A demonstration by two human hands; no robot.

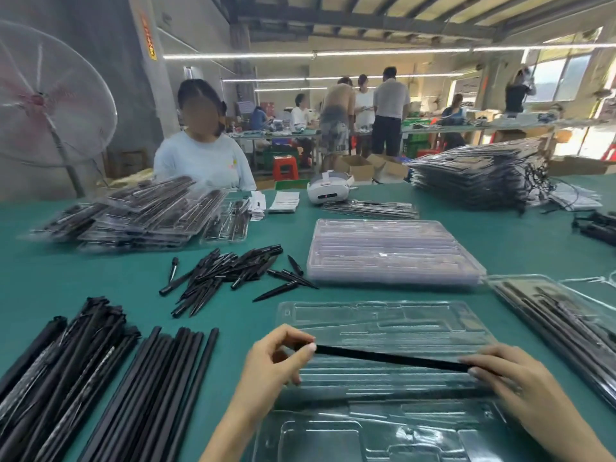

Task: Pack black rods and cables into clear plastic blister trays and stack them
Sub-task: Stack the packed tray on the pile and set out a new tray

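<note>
Green table (520,241) crowded: long black rods (156,391) fanned out lower left, next to a bundle of bagged rods (56,371); pile of short pointed black spikes (230,275) mid-table; stack of empty clear blister trays (390,251) behind the work spot; filled tray (560,321) at right edge, angled; tall stacks of packed trays far left (133,215) and far right (480,175); white headset (328,190) and paper slips (283,201) near the far edge. Seated worker in pale shirt (203,158) opposite, standing fan (46,95) at left. Nothing between hands and tray. Open clear blister tray (383,323) flat on table directly ahead, hinged half nearest camera, channels empty as far as visible. Single black rod (390,358) held just above tray, lying nearly left-right, right end slightly lower. Left hand (276,358) pinching left end between thumb and fingertips, fingers curled. Right hand (520,381) gripping right end with fingertips, palm down over tray edge. Rod straight, matte black, thin, uniform along its length.
</note>
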